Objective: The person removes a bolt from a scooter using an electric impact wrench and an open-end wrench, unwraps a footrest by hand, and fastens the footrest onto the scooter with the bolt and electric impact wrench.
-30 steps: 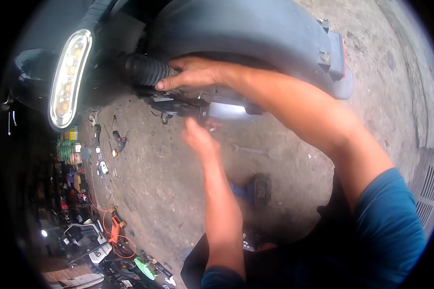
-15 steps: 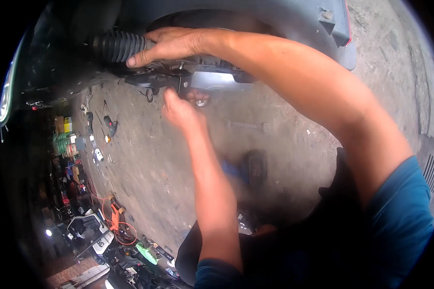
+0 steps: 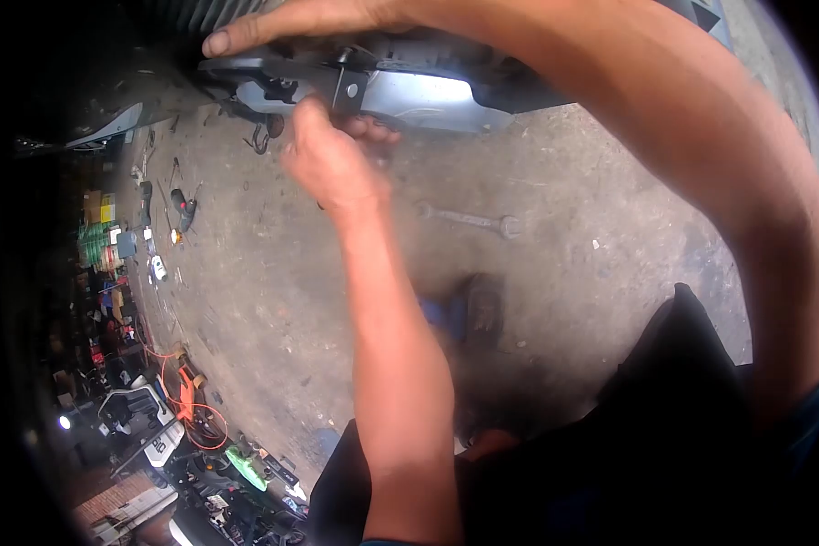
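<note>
My left hand (image 3: 332, 168) is closed just below a dark metal bracket (image 3: 349, 89) with a hole in it. Its thumb points up against the bracket's lower side and its fingers curl on the right; what they hold is hidden. Beside the bracket runs a silver-grey panel (image 3: 428, 98) on the underside of a vehicle. My right hand (image 3: 291, 23) reaches across the top, thumb stretched out, resting on the dark parts above the bracket. Its other fingers are cut off or hidden. A black ribbed bellows (image 3: 196, 13) lies beside this hand.
On the concrete floor lie an open-ended wrench (image 3: 471, 219) and a blurred blue-and-black tool (image 3: 469, 314). A drill-like tool (image 3: 184, 209) and other small tools lie to the left. Further down-left are an orange cable (image 3: 211, 423) and a white machine part (image 3: 146, 414).
The view has shifted, so the vehicle parts and both hands sit higher and look closer. The shiny piece seen by my left fingers is now out of sight. My right hand stays over the parts.
</note>
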The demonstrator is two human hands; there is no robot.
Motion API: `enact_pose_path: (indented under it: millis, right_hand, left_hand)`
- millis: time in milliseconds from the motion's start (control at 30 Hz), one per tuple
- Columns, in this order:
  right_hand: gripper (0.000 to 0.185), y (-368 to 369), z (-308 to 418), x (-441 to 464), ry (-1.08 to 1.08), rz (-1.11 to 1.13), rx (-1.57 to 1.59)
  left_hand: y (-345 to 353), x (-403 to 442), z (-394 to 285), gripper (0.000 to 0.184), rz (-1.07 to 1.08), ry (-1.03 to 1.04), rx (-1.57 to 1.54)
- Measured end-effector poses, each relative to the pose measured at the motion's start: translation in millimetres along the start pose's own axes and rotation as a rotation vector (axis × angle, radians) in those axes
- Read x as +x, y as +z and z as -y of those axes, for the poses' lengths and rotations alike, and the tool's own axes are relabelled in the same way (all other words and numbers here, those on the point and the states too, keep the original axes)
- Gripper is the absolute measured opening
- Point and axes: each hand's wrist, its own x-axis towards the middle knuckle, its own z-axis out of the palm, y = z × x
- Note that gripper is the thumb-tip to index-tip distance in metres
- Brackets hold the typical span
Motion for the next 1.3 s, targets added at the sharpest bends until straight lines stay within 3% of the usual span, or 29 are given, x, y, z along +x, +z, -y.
enact_pose_path:
  millis: [567,767,900,1067,1300]
  right_hand:
    - [0.065,-17,10,-16,-0.056,0.028,-0.147]
    - [0.060,-17,9,-6,-0.044,0.023,-0.190]
    - [0.087,-5,-8,23,0.000,-0.105,-0.202]
    - [0.085,-10,-8,22,0.086,-0.042,-0.155]
    - [0.080,-8,-5,15,0.075,-0.097,-0.103]
  left_hand:
    - [-6,3,1,0.034,0.021,0.031,0.117]
    - [-8,1,-8,0.027,0.066,-0.032,0.179]
    - [-16,3,-20,0.021,0.134,-0.115,0.240]
    - [-20,5,-33,0.014,0.190,-0.298,0.108]
    - [-22,5,-28,0.014,0.208,-0.303,0.053]
